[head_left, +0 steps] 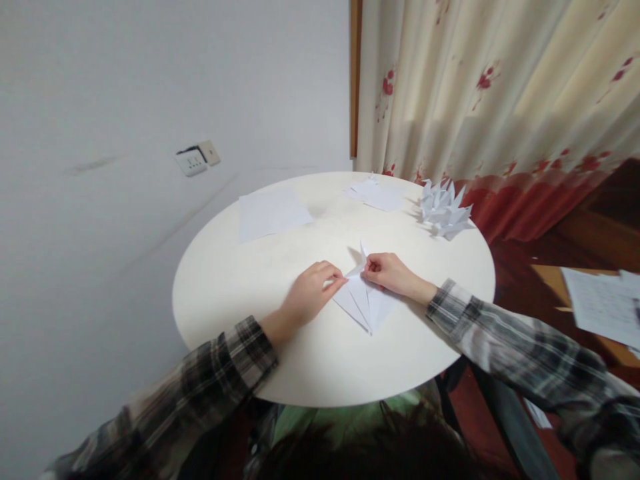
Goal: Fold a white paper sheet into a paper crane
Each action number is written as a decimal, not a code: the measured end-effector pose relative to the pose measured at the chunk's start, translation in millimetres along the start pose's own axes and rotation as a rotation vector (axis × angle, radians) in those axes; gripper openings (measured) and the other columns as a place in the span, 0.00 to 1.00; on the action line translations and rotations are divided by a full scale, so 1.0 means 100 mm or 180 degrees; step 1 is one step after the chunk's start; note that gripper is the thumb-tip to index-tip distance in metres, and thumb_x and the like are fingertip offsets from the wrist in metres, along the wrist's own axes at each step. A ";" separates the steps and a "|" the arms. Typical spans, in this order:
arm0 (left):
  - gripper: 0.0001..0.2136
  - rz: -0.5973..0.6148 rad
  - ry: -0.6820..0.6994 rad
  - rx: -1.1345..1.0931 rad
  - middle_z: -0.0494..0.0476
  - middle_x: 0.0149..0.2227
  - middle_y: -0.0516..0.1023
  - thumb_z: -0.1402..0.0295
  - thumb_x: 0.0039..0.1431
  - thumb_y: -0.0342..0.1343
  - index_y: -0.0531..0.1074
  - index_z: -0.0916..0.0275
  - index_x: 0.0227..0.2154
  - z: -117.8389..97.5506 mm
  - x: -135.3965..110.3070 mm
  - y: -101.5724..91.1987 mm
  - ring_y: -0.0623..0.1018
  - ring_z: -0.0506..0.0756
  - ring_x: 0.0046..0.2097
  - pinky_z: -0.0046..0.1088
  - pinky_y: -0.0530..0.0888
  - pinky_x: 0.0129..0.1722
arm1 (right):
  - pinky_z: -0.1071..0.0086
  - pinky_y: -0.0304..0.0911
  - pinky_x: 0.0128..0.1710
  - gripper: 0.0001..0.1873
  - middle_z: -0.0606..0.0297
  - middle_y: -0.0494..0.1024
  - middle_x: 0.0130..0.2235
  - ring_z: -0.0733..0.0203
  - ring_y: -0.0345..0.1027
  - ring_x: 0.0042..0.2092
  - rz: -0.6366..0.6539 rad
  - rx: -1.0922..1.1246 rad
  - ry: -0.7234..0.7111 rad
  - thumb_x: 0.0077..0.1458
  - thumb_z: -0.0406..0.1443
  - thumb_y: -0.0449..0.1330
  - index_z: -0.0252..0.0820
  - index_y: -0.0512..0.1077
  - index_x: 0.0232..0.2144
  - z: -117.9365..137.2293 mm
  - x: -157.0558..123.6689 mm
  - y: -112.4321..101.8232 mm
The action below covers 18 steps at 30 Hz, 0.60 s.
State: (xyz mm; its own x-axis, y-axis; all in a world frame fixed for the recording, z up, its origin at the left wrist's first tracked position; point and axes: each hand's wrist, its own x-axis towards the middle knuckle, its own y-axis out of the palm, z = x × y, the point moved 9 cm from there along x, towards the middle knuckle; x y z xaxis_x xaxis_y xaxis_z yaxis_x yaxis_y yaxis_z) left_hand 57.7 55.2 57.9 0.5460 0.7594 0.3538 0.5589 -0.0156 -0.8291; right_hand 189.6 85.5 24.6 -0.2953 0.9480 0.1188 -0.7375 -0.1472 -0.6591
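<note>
A partly folded sheet of white paper [364,301] lies on the round white table [320,373], one corner pointing toward me and a flap standing up at its far side. My left hand [316,288] pinches the paper's left edge between thumb and fingers. On the other side, my right hand [393,272] has its fingertips closed on the paper near the raised flap. The fingers cover part of the folds there.
Folded paper pieces with pointed tips [444,208] cluster at the table's right rim. A large paper sheet [273,212] lies at the back left, smaller sheets [380,195] at the back. Behind are a wall with a socket [191,162] and a curtain [480,93].
</note>
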 end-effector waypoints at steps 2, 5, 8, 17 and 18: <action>0.09 0.0020 -0.0287 -0.0232 0.53 0.32 0.73 0.61 0.55 0.56 0.68 0.62 0.31 0.10 0.09 0.05 0.73 0.54 0.36 0.31 0.69 0.37 | 0.75 0.52 0.23 0.05 0.72 0.67 0.17 0.70 0.59 0.20 0.0001 0.0016 0.0025 0.47 0.33 0.56 0.38 0.66 0.21 0.03 -0.03 0.02; 0.15 0.0143 -0.0553 -0.0611 0.51 0.31 0.72 0.60 0.49 0.61 0.65 0.61 0.35 0.21 0.18 0.17 0.72 0.53 0.33 0.28 0.68 0.33 | 0.75 0.52 0.23 0.05 0.73 0.66 0.16 0.70 0.58 0.19 0.0035 0.0064 0.0034 0.47 0.34 0.56 0.39 0.65 0.21 0.09 -0.08 0.05; 0.18 0.0267 -0.0577 -0.0865 0.49 0.31 0.71 0.64 0.46 0.63 0.65 0.61 0.39 0.26 0.21 0.26 0.71 0.51 0.32 0.27 0.67 0.32 | 0.75 0.52 0.23 0.06 0.73 0.66 0.16 0.70 0.58 0.19 0.0093 0.0131 0.0026 0.47 0.35 0.57 0.39 0.65 0.21 0.16 -0.12 0.06; 0.17 0.0278 -0.0408 -0.0862 0.49 0.30 0.71 0.66 0.48 0.62 0.67 0.61 0.41 0.27 0.23 0.31 0.70 0.52 0.34 0.27 0.67 0.34 | 0.73 0.48 0.22 0.28 0.67 0.66 0.16 0.69 0.56 0.21 -0.0270 -0.0143 0.0215 0.53 0.54 0.49 0.38 0.65 0.16 0.24 -0.06 -0.05; 0.17 0.0276 -0.0401 -0.0862 0.49 0.30 0.71 0.66 0.48 0.62 0.67 0.61 0.41 0.27 0.24 0.31 0.70 0.52 0.34 0.27 0.67 0.34 | 0.72 0.47 0.22 0.29 0.67 0.65 0.16 0.69 0.55 0.21 -0.0317 -0.0176 0.0248 0.53 0.54 0.49 0.38 0.65 0.15 0.24 -0.04 -0.07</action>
State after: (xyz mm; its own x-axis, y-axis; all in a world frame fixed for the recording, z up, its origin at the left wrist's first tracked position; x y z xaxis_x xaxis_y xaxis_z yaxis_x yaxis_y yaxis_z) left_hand 71.2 90.0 29.1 0.5267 0.8220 0.2165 0.6689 -0.2437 -0.7023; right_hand 181.1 75.4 46.3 -0.1728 0.9765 0.1290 -0.7256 -0.0376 -0.6871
